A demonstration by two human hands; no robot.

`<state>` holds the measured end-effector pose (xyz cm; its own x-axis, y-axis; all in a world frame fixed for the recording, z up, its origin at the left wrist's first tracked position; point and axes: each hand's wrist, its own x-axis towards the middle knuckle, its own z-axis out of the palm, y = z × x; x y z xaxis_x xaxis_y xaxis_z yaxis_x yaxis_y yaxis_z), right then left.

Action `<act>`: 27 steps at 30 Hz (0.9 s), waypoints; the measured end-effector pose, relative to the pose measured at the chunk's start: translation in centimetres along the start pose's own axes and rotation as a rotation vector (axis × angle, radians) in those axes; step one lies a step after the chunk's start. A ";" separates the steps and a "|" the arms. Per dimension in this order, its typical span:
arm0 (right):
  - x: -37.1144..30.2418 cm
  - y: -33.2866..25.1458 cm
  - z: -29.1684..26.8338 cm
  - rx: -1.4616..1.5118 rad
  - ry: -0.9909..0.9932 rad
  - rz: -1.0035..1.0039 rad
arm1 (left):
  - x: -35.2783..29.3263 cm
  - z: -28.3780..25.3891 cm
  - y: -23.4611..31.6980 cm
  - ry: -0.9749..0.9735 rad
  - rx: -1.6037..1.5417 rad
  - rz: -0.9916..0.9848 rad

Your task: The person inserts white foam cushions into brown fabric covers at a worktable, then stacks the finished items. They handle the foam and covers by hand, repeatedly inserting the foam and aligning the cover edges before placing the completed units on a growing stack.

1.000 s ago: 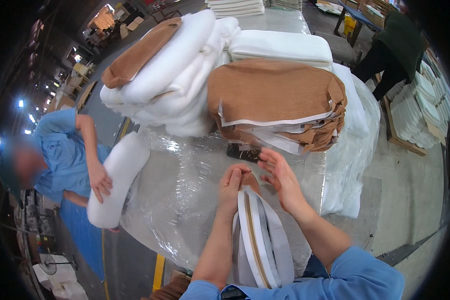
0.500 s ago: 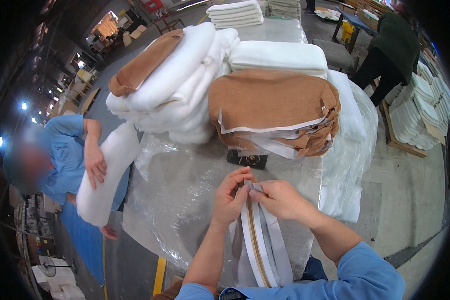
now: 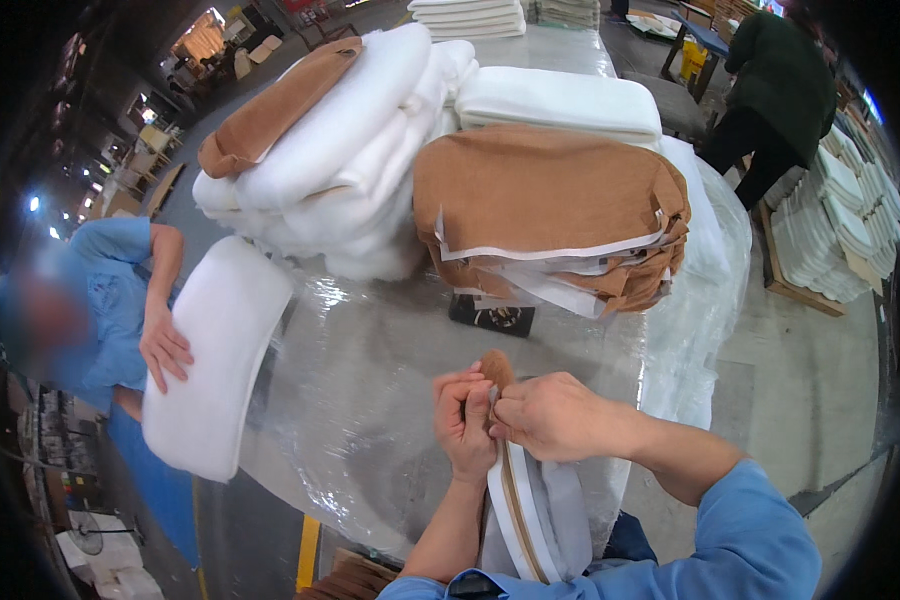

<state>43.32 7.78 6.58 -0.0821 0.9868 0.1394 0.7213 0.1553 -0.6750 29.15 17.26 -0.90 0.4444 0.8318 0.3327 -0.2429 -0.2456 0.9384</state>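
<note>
A cushion cover point(image 3: 564, 505) with its pale inner side out hangs between my arms. A zipper point(image 3: 515, 500) with a brown strip between white tapes runs down it. My left hand point(image 3: 463, 425) is closed round the cover's upper end, where a piece of brown fabric point(image 3: 497, 369) sticks up. Just beside it, my right hand point(image 3: 552, 416) pinches the zipper's upper end; whether it holds a pull tab is hidden by the fingers. A stack of brown cushion covers point(image 3: 555, 185) lies on the table beyond my hands.
White padding point(image 3: 330, 170) is piled at the back left, topped by a brown cover point(image 3: 285, 105). A dark flat item point(image 3: 492, 315) lies before the stack on the plastic-covered table point(image 3: 370, 400). At left a co-worker holds a white cushion pad point(image 3: 220, 360); another person point(image 3: 780, 90) stands back right.
Both hands have shifted slightly down, and brown fabric now shows above the left one. My right hand has turned its knuckles up. The co-worker's pad has swung broad side toward me.
</note>
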 end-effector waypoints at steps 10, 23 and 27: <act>0.2 2.3 0.7 0.346 0.029 0.045 | -0.8 -1.2 0.6 0.054 0.055 -0.041; 4.1 3.6 6.0 0.992 0.260 0.318 | -1.3 -1.7 0.6 0.037 0.025 -0.063; 5.0 2.5 6.9 1.012 0.279 0.319 | -1.8 -3.7 0.9 0.047 0.072 -0.139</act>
<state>39.97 13.45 0.64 0.2587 0.9630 -0.0748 -0.2271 -0.0146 -0.9738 24.97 17.36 -0.94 0.4284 0.8821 0.1960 -0.1187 -0.1601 0.9799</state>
